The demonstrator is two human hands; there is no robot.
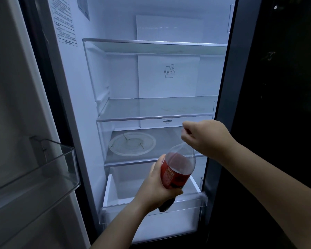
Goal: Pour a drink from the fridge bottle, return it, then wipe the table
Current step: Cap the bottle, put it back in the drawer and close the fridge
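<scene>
I stand before the open fridge [156, 108]. A clear plastic bottle [180, 168] with a red label and reddish drink in it is held in front of the lower shelves, tilted with its neck up and to the right. My left hand [156, 187] grips its body from the left and below. My right hand [205, 139] is closed around the bottle's top, hiding the cap and neck. The bottle's dark base shows under my left hand.
The fridge door [25, 141] stands open on the left with a clear door bin [43, 169]. Glass shelves [156, 117] are bare; a round white plate [133, 143] lies on the third shelf. A clear drawer [151, 200] is at the bottom. The dark right door [276, 87] is closed.
</scene>
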